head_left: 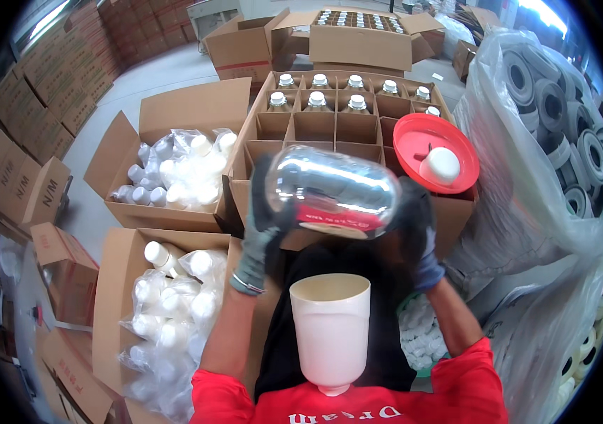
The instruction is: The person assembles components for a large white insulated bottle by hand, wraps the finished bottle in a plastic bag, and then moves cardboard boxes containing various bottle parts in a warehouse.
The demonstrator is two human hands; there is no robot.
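Observation:
A shiny silver vacuum flask liner [333, 185] with a red printed band lies sideways between my hands, over my lap. My left hand [267, 212], in a grey glove, is closed around its left end. At its other end my gloved right hand [414, 222] is wrapped round it, smeared by motion. Below the liner, a hollow white plastic flask casing [331, 332] stands in my lap, wide mouth up and narrow end against my shirt. Beyond my right hand, a red round dish [467, 159] with a white cap [443, 165] rests on a divided carton [248, 127].
Several white-capped bottles [317, 101] fill the carton's far compartments. Open boxes at left hold bagged white plastic parts [199, 159] and white bottles [167, 258]. A clear bag of grey rings [550, 104] stands at right. A green basin [425, 371] holds small white pieces.

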